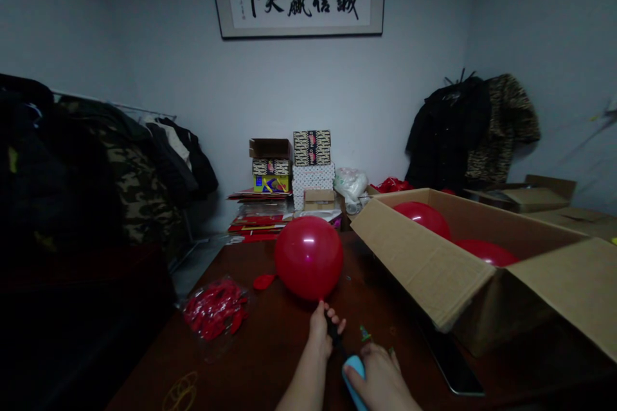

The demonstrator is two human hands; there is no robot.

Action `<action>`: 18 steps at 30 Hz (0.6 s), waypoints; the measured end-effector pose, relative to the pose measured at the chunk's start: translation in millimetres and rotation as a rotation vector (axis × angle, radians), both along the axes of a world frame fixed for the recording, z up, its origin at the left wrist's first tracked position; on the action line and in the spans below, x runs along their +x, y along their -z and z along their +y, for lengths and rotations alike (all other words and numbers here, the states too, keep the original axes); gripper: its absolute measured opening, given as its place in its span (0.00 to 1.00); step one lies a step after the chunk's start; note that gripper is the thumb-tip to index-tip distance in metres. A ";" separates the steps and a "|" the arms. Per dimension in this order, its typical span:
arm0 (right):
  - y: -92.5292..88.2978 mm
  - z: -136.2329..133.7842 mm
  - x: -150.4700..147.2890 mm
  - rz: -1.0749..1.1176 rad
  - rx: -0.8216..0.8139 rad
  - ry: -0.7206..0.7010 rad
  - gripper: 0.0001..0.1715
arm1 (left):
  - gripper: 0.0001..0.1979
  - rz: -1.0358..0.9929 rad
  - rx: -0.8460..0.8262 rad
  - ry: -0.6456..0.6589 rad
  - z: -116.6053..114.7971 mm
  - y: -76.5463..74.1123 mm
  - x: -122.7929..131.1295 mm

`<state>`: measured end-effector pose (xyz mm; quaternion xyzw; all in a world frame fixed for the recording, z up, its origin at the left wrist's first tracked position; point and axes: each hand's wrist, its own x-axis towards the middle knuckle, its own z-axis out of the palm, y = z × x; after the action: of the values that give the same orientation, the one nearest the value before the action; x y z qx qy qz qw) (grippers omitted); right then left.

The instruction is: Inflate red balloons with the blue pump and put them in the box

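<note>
Head view: two inflated red balloons [424, 218] lie in the open brown cardboard box [419, 270]; limp red balloons [214, 311] remain bagged. The round glossy red balloon [308, 257], over the dark brown worktop [265, 347], looks nearly full. Left grip [322, 329] pinches its neck, which points personward; the axis leans slightly left going away. Right grip [380, 369] holds the blue-and-black pump [355, 362].

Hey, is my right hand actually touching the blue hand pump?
Touching. The head view shows the right hand closed over the blue hand pump, lying directly across its blue body with no gap visible.
</note>
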<state>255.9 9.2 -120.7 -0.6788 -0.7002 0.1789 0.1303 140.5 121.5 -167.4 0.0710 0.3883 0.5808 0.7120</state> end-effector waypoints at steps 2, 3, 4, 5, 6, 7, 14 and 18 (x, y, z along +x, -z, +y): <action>-1.4 14.1 -10.9 -0.012 0.029 0.024 0.26 | 0.13 -0.001 0.003 0.026 0.1 0.1 -1.1; -0.7 20.1 -16.1 -0.016 0.039 0.031 0.27 | 0.13 0.002 0.004 0.038 0.9 0.2 -2.5; 0.7 24.9 -21.0 -0.020 0.046 0.037 0.27 | 0.13 0.010 0.005 0.044 1.9 0.6 -4.2; 2.5 28.1 -25.3 -0.025 0.049 0.039 0.28 | 0.14 0.022 0.005 0.045 3.0 1.2 -6.2; 4.4 29.6 -28.8 -0.029 0.049 0.039 0.28 | 0.14 0.038 0.006 0.042 4.2 2.3 -8.2; 6.4 29.4 -31.4 -0.033 0.049 0.037 0.28 | 0.14 0.054 0.004 0.036 5.2 3.6 -9.9; 16.7 0.8 -20.0 -0.093 0.025 0.007 0.29 | 0.13 0.099 0.016 0.032 6.5 10.3 -7.5; 32.0 -16.5 -0.4 -0.152 -0.020 -0.016 0.31 | 0.14 0.099 0.006 0.028 7.8 2.0 -4.4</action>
<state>255.5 -7.3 -152.6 -0.6860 -0.7117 0.1349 0.0688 136.1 129.4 -169.4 0.1071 0.4202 0.5676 0.6998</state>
